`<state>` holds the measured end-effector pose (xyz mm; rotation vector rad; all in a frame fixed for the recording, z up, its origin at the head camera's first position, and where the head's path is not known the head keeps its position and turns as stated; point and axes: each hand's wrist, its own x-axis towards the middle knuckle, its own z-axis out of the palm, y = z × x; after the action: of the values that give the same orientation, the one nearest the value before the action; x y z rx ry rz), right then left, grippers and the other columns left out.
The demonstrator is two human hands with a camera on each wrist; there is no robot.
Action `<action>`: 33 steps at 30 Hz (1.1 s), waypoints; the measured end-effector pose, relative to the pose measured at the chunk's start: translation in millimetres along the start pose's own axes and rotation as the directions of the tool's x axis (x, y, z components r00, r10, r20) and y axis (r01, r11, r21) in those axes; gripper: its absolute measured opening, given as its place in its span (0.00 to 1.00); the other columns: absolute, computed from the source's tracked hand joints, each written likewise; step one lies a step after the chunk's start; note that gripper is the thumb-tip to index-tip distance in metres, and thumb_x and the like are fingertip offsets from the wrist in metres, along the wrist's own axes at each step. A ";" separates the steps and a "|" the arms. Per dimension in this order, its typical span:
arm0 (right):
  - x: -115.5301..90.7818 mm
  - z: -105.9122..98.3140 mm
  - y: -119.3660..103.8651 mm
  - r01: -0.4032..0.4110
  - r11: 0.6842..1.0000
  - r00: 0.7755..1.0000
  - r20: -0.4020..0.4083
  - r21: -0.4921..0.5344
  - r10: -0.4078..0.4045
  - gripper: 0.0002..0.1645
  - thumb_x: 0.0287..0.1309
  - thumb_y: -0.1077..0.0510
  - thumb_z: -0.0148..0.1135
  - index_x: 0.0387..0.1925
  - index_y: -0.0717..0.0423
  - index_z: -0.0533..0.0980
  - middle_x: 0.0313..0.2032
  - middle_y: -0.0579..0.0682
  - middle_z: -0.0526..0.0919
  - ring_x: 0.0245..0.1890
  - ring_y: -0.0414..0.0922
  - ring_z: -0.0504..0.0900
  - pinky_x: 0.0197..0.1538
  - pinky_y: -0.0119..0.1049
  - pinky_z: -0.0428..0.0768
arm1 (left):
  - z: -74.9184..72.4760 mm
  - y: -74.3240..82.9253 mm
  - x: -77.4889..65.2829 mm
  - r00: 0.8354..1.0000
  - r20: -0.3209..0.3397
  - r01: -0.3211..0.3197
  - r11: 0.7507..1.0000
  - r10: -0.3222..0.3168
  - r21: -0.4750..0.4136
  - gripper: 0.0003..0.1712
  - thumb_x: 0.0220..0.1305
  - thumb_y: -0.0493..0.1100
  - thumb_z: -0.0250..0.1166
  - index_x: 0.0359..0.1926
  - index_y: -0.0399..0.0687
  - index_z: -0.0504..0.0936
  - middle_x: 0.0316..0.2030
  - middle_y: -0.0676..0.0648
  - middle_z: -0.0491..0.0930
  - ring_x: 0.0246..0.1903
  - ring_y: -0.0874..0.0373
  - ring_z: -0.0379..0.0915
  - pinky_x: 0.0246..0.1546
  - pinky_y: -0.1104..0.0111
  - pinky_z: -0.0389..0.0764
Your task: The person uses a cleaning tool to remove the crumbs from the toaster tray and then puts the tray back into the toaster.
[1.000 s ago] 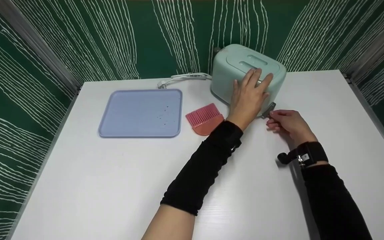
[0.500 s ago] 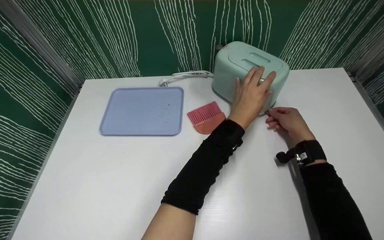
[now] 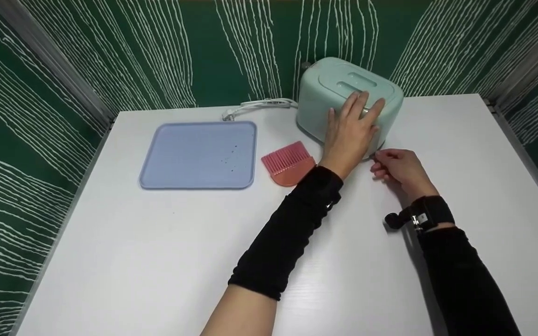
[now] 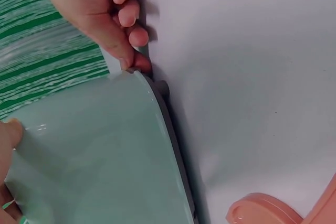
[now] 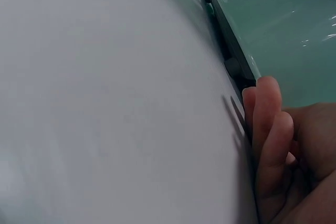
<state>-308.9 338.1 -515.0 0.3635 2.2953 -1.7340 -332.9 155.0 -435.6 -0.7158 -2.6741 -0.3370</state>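
A mint-green toaster (image 3: 313, 109) with a lidded top stands at the back right of the table. My left hand (image 3: 349, 140) lies against its near side, fingers spread and fairly straight, fingertips over the top edge. Low at the toaster's right end, my right hand (image 3: 404, 171) pinches the dark edge of a crumb tray (image 4: 132, 70) between thumb and index finger. Most of that piece is hidden by the fingers and the toaster. In the right wrist view, the toaster's dark base (image 5: 228, 35) runs up to my fingers, and its underside is out of sight.
A flat blue tray (image 3: 185, 158) with small dark specks lies at the left. Between it and my left forearm is a pink-bristled brush (image 3: 287, 161) with an orange grip. A bundled white power cord (image 3: 269, 103) lies behind, near the striped green wall (image 3: 222, 42).
The grey crumb tray stuck out from the toaster's base a second ago; my right hand has pushed it in, so little shows. My left hand stays on the toaster.
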 end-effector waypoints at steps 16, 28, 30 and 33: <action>4.1 5.6 4.5 0.014 0.999 1.000 0.020 0.042 -0.015 0.27 0.83 0.50 0.54 0.64 0.70 0.75 0.27 0.38 0.86 0.25 0.30 0.84 0.32 0.22 0.83 | 3.3 -1.7 -2.0 0.999 0.011 0.031 0.999 -0.031 -0.014 0.34 0.81 0.59 0.59 0.82 0.68 0.65 0.83 0.52 0.60 0.85 0.54 0.50 0.80 0.42 0.65; 9.2 -0.6 2.6 0.019 0.997 0.999 0.033 0.069 -0.021 0.27 0.82 0.47 0.55 0.59 0.71 0.74 0.27 0.39 0.87 0.26 0.32 0.86 0.33 0.24 0.85 | 6.3 -14.4 -11.7 0.999 0.012 -0.035 0.989 0.038 -0.147 0.40 0.80 0.60 0.61 0.85 0.64 0.58 0.87 0.49 0.48 0.87 0.52 0.42 0.83 0.42 0.58; 10.7 -3.2 2.6 0.024 0.998 0.999 0.037 0.063 -0.026 0.27 0.82 0.47 0.55 0.60 0.71 0.74 0.28 0.40 0.87 0.27 0.33 0.87 0.35 0.25 0.86 | 7.6 -20.4 -14.8 0.999 0.018 -0.039 0.987 0.042 -0.159 0.40 0.80 0.60 0.61 0.85 0.65 0.58 0.88 0.49 0.47 0.87 0.52 0.42 0.82 0.40 0.58; 12.0 -7.8 3.2 0.035 0.999 0.999 0.033 0.007 -0.035 0.27 0.82 0.47 0.54 0.60 0.69 0.73 0.29 0.40 0.86 0.28 0.33 0.87 0.37 0.26 0.87 | 11.1 -31.9 -19.4 0.999 0.031 -0.032 0.984 0.038 -0.176 0.39 0.80 0.60 0.60 0.85 0.69 0.57 0.88 0.51 0.46 0.87 0.52 0.42 0.81 0.37 0.58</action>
<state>-319.4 347.1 -519.9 0.2961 2.2867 -1.7510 -336.7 123.1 -457.6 -0.8264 -2.6838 -0.5620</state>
